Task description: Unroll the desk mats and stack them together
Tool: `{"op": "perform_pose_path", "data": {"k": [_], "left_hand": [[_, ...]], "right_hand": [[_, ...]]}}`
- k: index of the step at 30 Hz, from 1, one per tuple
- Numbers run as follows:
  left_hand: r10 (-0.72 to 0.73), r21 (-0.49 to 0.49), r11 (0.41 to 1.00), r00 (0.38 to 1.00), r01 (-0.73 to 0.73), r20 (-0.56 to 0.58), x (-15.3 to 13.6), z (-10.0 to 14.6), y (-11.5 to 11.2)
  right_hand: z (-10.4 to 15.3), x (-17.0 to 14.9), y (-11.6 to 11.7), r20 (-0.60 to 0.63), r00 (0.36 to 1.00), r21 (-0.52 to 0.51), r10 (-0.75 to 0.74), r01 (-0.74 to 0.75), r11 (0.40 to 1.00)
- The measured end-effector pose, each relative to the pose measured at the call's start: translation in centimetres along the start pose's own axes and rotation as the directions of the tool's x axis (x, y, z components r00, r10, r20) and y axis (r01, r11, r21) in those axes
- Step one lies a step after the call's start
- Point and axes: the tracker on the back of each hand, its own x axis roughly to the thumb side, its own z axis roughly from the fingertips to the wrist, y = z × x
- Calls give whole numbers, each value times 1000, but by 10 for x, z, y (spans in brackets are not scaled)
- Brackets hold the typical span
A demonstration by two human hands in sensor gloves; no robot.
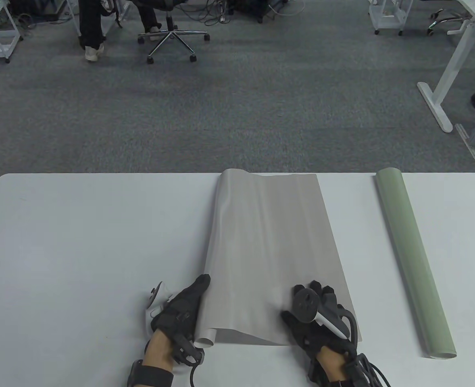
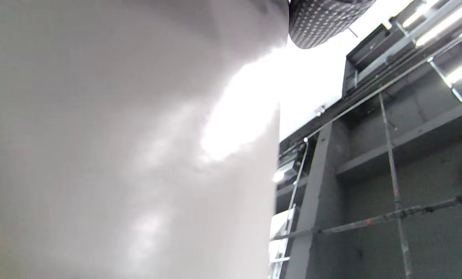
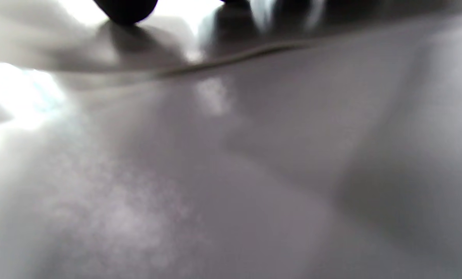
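Observation:
A grey desk mat (image 1: 269,250) lies partly unrolled in the middle of the white table (image 1: 80,242), its left side still curled into a roll. My left hand (image 1: 181,310) rests against the rolled left edge near the front. My right hand (image 1: 322,314) presses flat on the mat's front right corner. A green desk mat (image 1: 413,262) lies rolled up to the right, untouched. The left wrist view is filled by the grey roll (image 2: 130,155) with one gloved fingertip (image 2: 324,19) at the top. The right wrist view shows blurred grey mat surface (image 3: 231,174) close up.
The table's far edge runs just behind both mats. Beyond it is grey carpet with an office chair (image 1: 173,38), a standing person's legs (image 1: 90,28) and a white desk frame (image 1: 447,80) at the right.

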Motion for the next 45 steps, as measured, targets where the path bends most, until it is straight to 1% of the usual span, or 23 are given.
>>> {"op": "perform_pose_path", "data": {"k": [3, 5, 9, 13, 17, 19, 21, 25, 32, 34, 35, 38, 41, 45], "left_hand": [[-5, -36, 999, 1000, 4, -19, -1, 0, 1], [15, -24, 1000, 1000, -15, -6, 1, -1, 1], [7, -5, 1000, 1000, -7, 30, 4, 0, -1], [68, -4, 998, 997, -68, 38, 2, 1, 0], [50, -33, 998, 999, -50, 5, -1, 1, 3], [30, -59, 998, 999, -27, 43, 4, 0, 3], [-11, -42, 999, 998, 14, 60, 7, 1, 1], [9, -54, 999, 998, -6, 65, 8, 2, 2], [10, -33, 999, 997, -7, 76, 9, 4, 4], [11, -7, 1000, 997, -11, 73, 8, 5, 4], [10, -9, 1000, 998, -9, 68, 7, 5, 4], [5, -80, 997, 999, -2, 38, 6, 3, 4], [-14, -73, 997, 998, 19, 69, 10, 2, 3], [-67, -26, 997, 995, 69, 75, 14, 4, 6]], "right_hand": [[1, -2, 0, 0, 1000, -3, -3, 3, 1000], [0, -3, 0, -2, 1000, -1, -6, 6, 1000], [0, -4, 0, -7, 1000, -4, 1, -1, 1000], [-1, -8, -3, -5, 1000, 4, -29, 29, 1000], [-1, -9, -2, -2, 1000, 0, -8, 8, 1000], [-1, -10, -4, 1, 1000, 9, -18, 18, 1000], [-1, -11, -4, 0, 999, 5, -37, 37, 999], [-1, -10, -3, -2, 1000, 6, -10, 10, 1000], [0, -11, -2, -5, 1000, 4, -12, 12, 1000], [-1, -13, -3, -9, 1000, 3, -12, 12, 1000], [0, -14, -3, -8, 1000, 4, -17, 17, 1000], [0, -16, -3, -6, 1000, 10, -16, 16, 1000], [0, -16, -3, -8, 1000, 10, -13, 13, 1000], [-1, -15, -3, -12, 1000, 15, -5, 5, 1000]]}}
